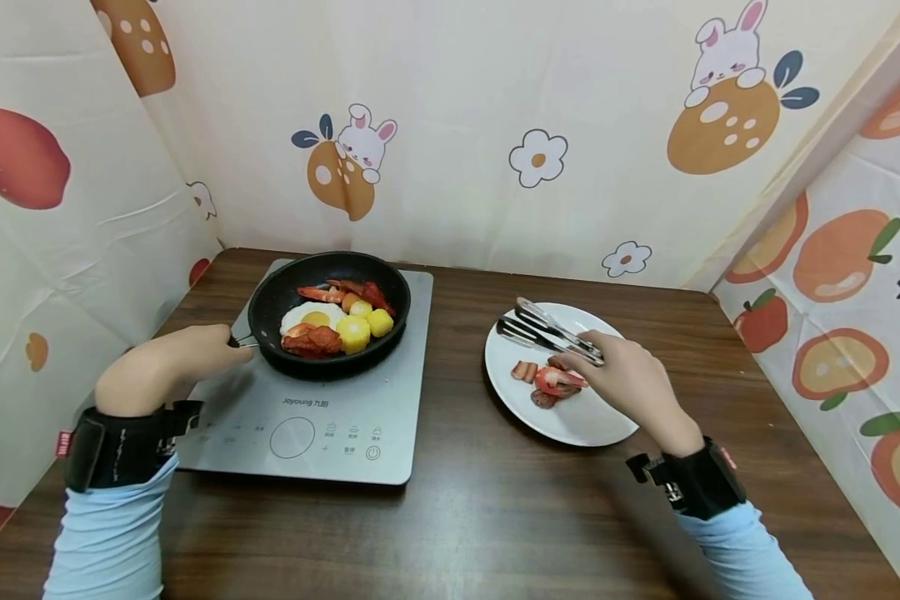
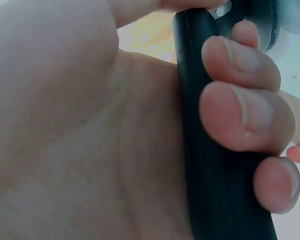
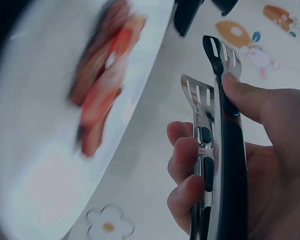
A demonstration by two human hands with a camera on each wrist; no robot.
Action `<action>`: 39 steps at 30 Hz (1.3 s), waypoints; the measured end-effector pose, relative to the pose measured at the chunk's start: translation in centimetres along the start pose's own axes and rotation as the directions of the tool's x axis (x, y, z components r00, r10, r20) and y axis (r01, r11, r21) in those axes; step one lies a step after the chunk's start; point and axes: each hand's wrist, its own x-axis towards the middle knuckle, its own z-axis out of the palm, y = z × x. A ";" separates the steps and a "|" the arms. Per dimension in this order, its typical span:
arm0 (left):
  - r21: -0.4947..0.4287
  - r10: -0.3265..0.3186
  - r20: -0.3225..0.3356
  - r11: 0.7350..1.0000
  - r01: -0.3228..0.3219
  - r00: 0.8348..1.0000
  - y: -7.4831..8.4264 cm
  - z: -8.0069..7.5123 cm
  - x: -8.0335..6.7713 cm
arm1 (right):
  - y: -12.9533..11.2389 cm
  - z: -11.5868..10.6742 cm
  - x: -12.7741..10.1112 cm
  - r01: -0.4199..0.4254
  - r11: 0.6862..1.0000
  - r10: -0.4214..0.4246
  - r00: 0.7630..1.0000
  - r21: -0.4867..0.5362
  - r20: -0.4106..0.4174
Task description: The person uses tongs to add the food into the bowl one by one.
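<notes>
On the dark wooden table (image 1: 487, 517) a grey flat induction hob (image 1: 322, 417) carries a round black frying pan (image 1: 270, 300), and most of the pan's black handle (image 2: 210, 165) is hidden inside the left hand (image 1: 168, 362); only a short metal neck shows in the head view. The left wrist view shows the fingers (image 2: 240, 115) curled tight round that handle. It runs from the pan toward the left and toward the person.

Inside the pan lie a fried egg (image 1: 312, 317), yellow chunks (image 1: 365, 325) and red meat slices (image 1: 313, 340).

Right of the hob, a round white plate (image 1: 577, 421) holds red and brown meat slices (image 1: 551, 379), blurred in the right wrist view. The right hand (image 1: 630, 383) grips shiny metal tongs with black inlays (image 1: 547, 332) above the plate, its fingers (image 3: 187, 165) wrapped round both arms; the slotted tips stand slightly apart and point away toward the upper left.

Cream cloth printed with rabbits, flowers and oranges (image 1: 495, 100) walls the table on three sides.
</notes>
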 end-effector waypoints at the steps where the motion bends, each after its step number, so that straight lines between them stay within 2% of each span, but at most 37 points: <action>1: 0.003 0.000 0.001 1.000 0.000 1.000 0.0 0.0 0.0 | 0.6 -0.1 -0.3 -0.011 1.000 0.011 1.000 -0.010 0.006; 12: 0.009 0.004 -0.012 1.000 -0.004 1.000 0.1 0.0 0.0 | 6.0 -1.3 -3.2 -0.126 0.989 0.131 0.990 -0.080 0.062; 16: 0.024 0.012 -0.032 1.000 -0.011 0.999 0.2 0.1 0.0 | 7.6 -1.8 -4.0 -0.134 0.987 0.138 0.990 -0.084 0.041; 20: 0.013 0.005 -0.019 1.000 -0.005 1.000 0.1 0.0 0.0 | 9.0 -2.1 -4.5 -0.126 0.987 0.130 0.991 -0.103 0.029; 26: 0.020 0.000 0.007 1.000 0.000 1.000 -0.1 -0.1 0.1 | 9.7 -1.9 -4.5 -0.108 0.986 0.117 0.991 -0.124 0.066; 39: 0.014 -0.006 -0.013 1.000 0.006 1.000 0.0 0.1 0.1 | 9.0 -1.0 -2.2 -0.059 0.990 0.073 0.992 -0.130 0.101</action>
